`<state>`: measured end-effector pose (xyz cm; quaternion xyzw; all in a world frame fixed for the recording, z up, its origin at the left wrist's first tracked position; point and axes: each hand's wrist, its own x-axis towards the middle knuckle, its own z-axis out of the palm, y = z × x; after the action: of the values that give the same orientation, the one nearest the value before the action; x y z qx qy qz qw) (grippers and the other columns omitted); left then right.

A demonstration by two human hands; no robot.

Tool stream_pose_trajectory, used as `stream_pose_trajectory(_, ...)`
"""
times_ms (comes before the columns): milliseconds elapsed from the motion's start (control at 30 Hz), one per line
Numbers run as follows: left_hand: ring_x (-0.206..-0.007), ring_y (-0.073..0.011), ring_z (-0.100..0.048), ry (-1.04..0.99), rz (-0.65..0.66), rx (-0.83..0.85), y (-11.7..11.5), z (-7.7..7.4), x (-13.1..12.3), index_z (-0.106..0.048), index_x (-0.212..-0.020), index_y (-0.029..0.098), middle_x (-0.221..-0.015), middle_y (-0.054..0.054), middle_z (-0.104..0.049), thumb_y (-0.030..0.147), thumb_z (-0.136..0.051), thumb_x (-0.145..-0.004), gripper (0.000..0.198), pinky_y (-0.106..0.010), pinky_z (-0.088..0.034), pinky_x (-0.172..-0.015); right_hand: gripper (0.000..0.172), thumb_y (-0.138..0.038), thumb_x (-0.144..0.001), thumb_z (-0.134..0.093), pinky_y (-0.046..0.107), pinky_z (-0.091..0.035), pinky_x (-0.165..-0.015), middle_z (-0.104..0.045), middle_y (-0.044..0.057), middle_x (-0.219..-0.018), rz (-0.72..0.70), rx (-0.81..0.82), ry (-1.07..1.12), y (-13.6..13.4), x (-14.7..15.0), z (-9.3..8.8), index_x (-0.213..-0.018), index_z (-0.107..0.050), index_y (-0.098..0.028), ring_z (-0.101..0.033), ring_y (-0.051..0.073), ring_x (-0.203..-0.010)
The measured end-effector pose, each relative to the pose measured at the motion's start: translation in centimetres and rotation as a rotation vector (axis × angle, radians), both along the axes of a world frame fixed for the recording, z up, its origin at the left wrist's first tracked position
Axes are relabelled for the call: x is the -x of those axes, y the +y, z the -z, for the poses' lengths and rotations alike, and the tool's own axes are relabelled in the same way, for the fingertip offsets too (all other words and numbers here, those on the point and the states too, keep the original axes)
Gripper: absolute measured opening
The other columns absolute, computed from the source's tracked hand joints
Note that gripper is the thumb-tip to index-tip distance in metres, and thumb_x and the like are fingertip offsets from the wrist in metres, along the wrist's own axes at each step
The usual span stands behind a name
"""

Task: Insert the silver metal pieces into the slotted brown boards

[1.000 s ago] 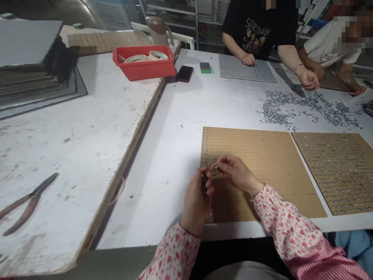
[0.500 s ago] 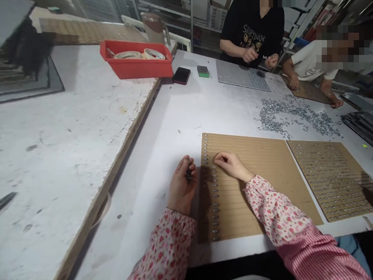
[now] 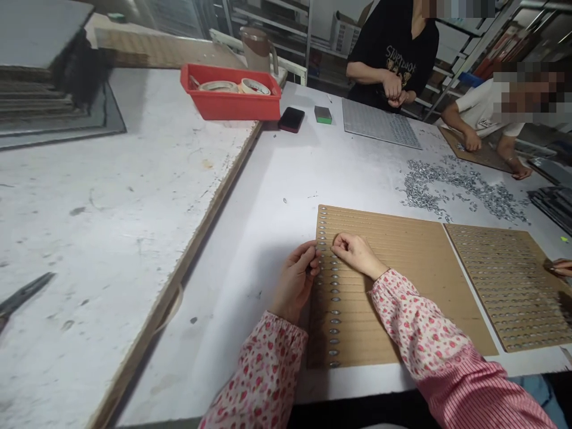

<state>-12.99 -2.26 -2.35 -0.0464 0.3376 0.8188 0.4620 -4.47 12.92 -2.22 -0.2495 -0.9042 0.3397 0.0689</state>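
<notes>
One head-worn camera faces forward and down from close above the left hand point(image 3: 295, 280) and right hand point(image 3: 357, 255), looking across the tabletop point(image 3: 232, 286) toward a co-worker point(image 3: 393, 59) opposite.

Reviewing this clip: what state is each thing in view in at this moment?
Left hand: curled at the near board's left edge; any held piece is hidden.
Right hand: fingers bent down onto the board.
Near cardboard board: slotted, metal pieces filling only its left column.
Far cardboard board: rows filled with metal pieces.
Loose metal pieces: scattered in a heap.
Red crate: holding tape rolls.
Phone: lying flat.
</notes>
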Motion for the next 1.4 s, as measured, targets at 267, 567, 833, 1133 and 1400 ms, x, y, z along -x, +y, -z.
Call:
stream_pose_trajectory(267,-0.048,-0.0027,-0.041,0.058,0.079,0.035,0.1,-0.1,-0.5,-0.06,-0.079,0.013,-0.063,0.002,-0.056,0.025,-0.084,-0.062,0.031,-0.011,-0.031,-0.04,0.034,-0.046,-0.072,-0.072,0.028,-0.05,-0.073,-0.069,0.003,-0.081,0.028,0.817,0.347,-2.8,0.0,0.2,-0.089,-0.064,-0.019,-0.063,0.014,-0.074)
stream_pose_trajectory(567,-0.073,-0.0127,-0.066,-0.224,-0.135,0.06,0.5,-0.1,0.7,-0.064,-0.097,0.007,-0.087,-0.013,-0.07,0.003,-0.056,-0.081,0.018,-0.018,-0.054,-0.061,0.028,-0.045,-0.079,-0.065,0.024,-0.04,-0.061,-0.063,0.002,-0.074,0.229,0.516,0.411,-0.1,-0.4,0.3,-0.079,-0.058,-0.018,-0.05,0.011,-0.062)
stream_pose_trajectory(833,-0.041,-0.0012,-0.044,-0.381,-0.216,-0.037,-0.7,-1.1,2.1,-0.058,-0.095,0.013,-0.06,0.005,-0.052,0.008,-0.045,-0.094,0.014,-0.009,-0.037,-0.038,0.006,-0.025,-0.083,-0.064,0.029,-0.04,-0.077,-0.064,0.003,-0.084,-0.102,-0.078,0.119,-0.4,-0.4,-0.4,-0.085,-0.067,-0.019,-0.055,0.016,-0.081)
stream_pose_trajectory(1133,-0.055,-0.0052,-0.052,-0.283,-0.17,-0.035,-0.3,-0.2,1.6,-0.06,-0.1,0.01,-0.072,-0.001,-0.055,0.005,-0.044,-0.091,0.019,-0.012,-0.044,-0.047,0.005,-0.02,-0.084,-0.062,0.025,-0.038,-0.07,-0.062,0.001,-0.079,-0.09,-0.143,-0.009,0.9,0.2,-0.1,-0.087,-0.066,-0.019,-0.054,0.014,-0.074)
stream_pose_trajectory(1400,-0.061,-0.008,-0.057,-0.2,-0.123,0.014,-0.2,0.5,1.3,-0.061,-0.086,0.01,-0.082,-0.006,-0.062,0.007,-0.053,-0.087,0.008,-0.015,-0.047,-0.048,0.011,-0.022,-0.083,-0.062,0.025,-0.038,-0.071,-0.061,0.003,-0.086,-0.112,-0.217,0.01,1.6,1.0,0.8,-0.093,-0.067,-0.02,-0.054,0.015,-0.078)
